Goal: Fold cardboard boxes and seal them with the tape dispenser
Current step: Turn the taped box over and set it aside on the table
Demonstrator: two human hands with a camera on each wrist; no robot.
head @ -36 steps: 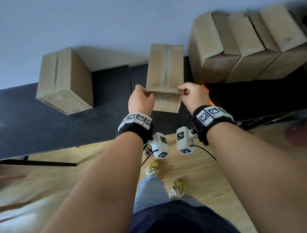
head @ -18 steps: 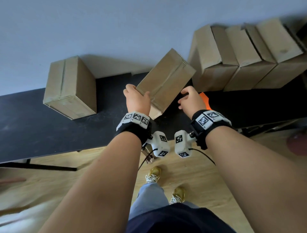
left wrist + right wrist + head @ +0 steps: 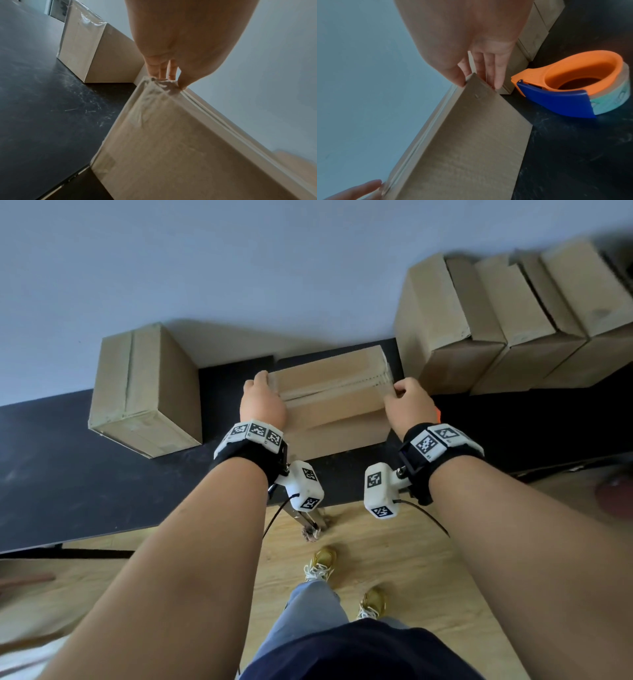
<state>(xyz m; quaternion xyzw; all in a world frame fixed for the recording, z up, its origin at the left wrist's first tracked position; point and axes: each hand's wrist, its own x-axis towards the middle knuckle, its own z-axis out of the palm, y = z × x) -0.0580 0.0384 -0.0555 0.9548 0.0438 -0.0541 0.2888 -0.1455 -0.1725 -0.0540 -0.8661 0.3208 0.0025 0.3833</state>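
Note:
A taped cardboard box [image 3: 335, 405] lies crosswise over the black table [image 3: 68, 474], its taped seam facing up. My left hand [image 3: 262, 402] grips its left end, thumb on the top corner and fingers down the end face [image 3: 171, 79]. My right hand [image 3: 407, 402] pinches the right end's top corner, fingers along the end face [image 3: 479, 77]. Clear tape wraps the left end of the box [image 3: 171, 148]. The orange and blue tape dispenser [image 3: 570, 86] lies on the table just right of the box [image 3: 471, 135]; in the head view only an orange sliver [image 3: 437, 415] shows behind my right hand.
A sealed box [image 3: 144, 385] stands on the table at the left, against the wall. Several more boxes [image 3: 496, 320] are lined up at the back right. The table's near edge runs below my wrists, with wooden floor and my feet beneath.
The box has turned from pointing away from me to lying crosswise and has come down toward the table. My hands have spread apart to its two ends.

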